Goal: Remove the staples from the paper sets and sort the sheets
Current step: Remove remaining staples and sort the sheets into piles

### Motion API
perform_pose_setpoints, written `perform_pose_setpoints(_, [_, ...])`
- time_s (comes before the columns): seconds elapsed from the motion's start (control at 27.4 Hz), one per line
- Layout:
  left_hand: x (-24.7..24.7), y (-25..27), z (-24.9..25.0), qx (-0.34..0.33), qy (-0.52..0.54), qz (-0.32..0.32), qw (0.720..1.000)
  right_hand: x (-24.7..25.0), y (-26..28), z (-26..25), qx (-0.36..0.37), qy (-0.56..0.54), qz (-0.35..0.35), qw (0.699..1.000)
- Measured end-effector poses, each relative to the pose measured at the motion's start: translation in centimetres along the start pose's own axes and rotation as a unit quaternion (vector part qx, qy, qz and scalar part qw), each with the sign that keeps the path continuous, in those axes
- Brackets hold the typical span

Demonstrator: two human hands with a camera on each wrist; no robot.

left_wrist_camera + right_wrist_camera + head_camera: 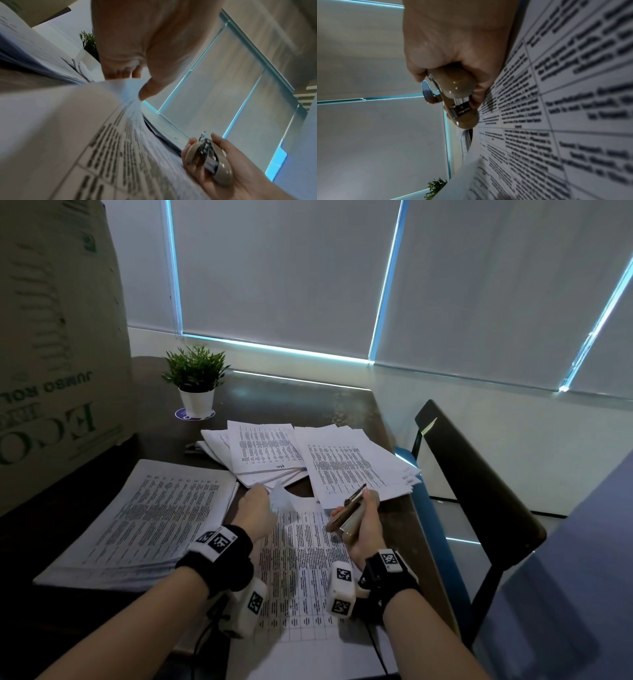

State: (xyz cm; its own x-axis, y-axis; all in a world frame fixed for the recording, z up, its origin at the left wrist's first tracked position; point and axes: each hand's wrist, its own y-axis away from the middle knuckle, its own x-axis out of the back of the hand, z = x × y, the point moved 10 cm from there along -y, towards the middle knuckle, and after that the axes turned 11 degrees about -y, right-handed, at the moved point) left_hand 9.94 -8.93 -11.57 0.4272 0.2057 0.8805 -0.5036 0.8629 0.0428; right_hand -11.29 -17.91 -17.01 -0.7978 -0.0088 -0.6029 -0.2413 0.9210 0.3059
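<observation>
Two hands working: left hand [255, 510] pinching lifted corner of white printed-table paper set [301, 570] lying on dark worktop [291, 402]; right hand [364, 525], fingers curled, gripping tan plastic staple remover [346, 513] just beside that corner. Advising: keeping corner taut, sliding metal tip under staple. Containers: white pot [197, 402] holding green plant; cardboard box [51, 337], contents hidden.

Dim room, cold blue daylight leaking round the edges of closed blinds [281, 275], faint glare on the dark table [274, 402], wide-angle bending at the edges, wrist views blurred, nearby print soft.
</observation>
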Motion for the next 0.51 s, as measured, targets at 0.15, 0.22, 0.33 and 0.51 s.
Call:
perform_pose_setpoints(0.15, [0.9, 0.4, 0.1, -0.019, 0.189, 0.026, 0.981, 0.0, 0.0, 0.4, -0.010, 0.029, 0.008, 0.999])
perform_pose_setpoints(0.22, [2.5, 1.6, 0.5, -0.034, 0.209, 0.059, 0.975, -0.1, 0.2, -0.1, -0.011, 0.068, 0.011, 0.998])
perform_pose_setpoints(0.33, [7.3, 3.5, 1.2, -0.072, 0.302, 0.097, 0.946, -2.8, 1.1, -3.0, 0.016, 0.164, -0.043, 0.985])
perform_pose_setpoints(0.51, [19.9, 6.4, 4.9, -0.205, 0.367, 0.277, 0.864, -12.6, 7.1, -10.6, 0.118, 0.199, -0.202, 0.952])
